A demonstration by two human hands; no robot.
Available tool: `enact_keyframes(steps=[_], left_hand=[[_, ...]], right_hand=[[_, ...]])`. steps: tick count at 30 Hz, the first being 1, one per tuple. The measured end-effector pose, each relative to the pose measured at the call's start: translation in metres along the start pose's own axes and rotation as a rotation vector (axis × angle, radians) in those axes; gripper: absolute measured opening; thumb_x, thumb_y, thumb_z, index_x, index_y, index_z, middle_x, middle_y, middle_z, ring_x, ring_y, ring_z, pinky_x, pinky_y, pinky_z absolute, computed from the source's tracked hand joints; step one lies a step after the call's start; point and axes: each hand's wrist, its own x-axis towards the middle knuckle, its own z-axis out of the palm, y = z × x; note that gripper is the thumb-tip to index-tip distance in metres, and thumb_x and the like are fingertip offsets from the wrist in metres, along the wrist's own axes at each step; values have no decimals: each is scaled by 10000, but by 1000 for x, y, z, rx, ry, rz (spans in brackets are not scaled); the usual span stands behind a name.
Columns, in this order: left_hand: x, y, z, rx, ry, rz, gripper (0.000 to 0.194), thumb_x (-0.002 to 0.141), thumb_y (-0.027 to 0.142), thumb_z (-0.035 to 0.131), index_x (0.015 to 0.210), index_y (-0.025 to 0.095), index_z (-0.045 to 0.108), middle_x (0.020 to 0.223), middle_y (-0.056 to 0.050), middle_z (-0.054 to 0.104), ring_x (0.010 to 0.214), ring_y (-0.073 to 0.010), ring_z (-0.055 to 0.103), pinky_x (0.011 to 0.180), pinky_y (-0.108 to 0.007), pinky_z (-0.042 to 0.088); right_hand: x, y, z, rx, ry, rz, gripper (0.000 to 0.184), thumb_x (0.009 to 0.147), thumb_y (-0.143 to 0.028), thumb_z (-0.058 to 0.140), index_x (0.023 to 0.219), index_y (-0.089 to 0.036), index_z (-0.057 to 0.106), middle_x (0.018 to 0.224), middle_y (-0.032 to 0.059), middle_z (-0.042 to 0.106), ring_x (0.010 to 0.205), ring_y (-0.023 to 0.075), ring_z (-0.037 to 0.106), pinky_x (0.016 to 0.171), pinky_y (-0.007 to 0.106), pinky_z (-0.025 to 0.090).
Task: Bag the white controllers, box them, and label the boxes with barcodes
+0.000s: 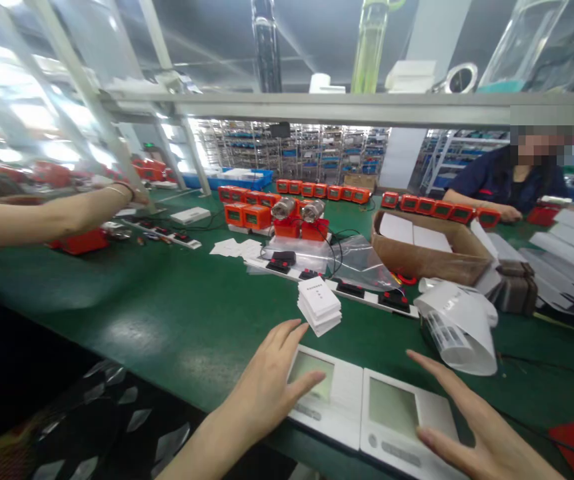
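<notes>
Two white flat devices with grey screens lie side by side at the near edge of the green table. My left hand (270, 383) rests open on the left device (331, 397), fingers spread over its screen. The right device (397, 417) has my right hand (471, 427) lying open along its right side, thumb on its lower right corner. Just beyond the left device sits a small stack of white booklets (319, 305).
A roll of white labels (459, 323) lies right of the booklets. Behind are power strips (367, 293), a cardboard box (429, 250), clear bags and rows of orange units (317, 190). One person's arm (51, 213) reaches in from the left; another person (511, 180) sits far right.
</notes>
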Motion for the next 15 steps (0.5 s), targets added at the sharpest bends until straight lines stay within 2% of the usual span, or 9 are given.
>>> enact_keyframes(steps=[2,5,8,11,15], left_hand=[[7,-9,-4,-38,129,-29,437,886,379,524,1272,177,496,1323,-126,533,1257,-250,480,1050,-451,425],[12,-18,-3,-69,232,-51,323,892,299,525,1190,178,547,1235,-109,592,1180,-241,543,1007,-450,462],[13,-19,1,-64,237,-68,296,870,252,563,1159,184,563,1176,-88,624,1119,-225,580,967,-424,494],[14,-16,1,-62,231,-76,301,860,246,582,1154,183,569,1148,-73,637,1093,-210,592,953,-388,503],[13,-19,-5,-77,223,-79,281,868,247,573,1143,191,575,1132,-58,642,1084,-199,591,950,-370,497]], right_hand=[[23,-1,3,28,82,24,569,839,-442,563,1359,-232,467,1348,116,549,1200,281,553,962,424,502],[75,-15,11,101,62,50,415,874,-470,488,1182,-223,614,1235,90,635,1101,251,622,902,373,532],[136,-40,21,57,-2,158,417,888,-484,435,1087,-185,648,1097,100,690,977,249,662,825,359,528],[184,-63,31,-15,-7,197,475,857,-517,461,1019,-116,659,1047,178,688,997,332,639,843,439,477],[209,-77,42,-49,-57,203,420,799,-509,549,853,-115,684,925,212,698,923,356,653,775,427,461]])
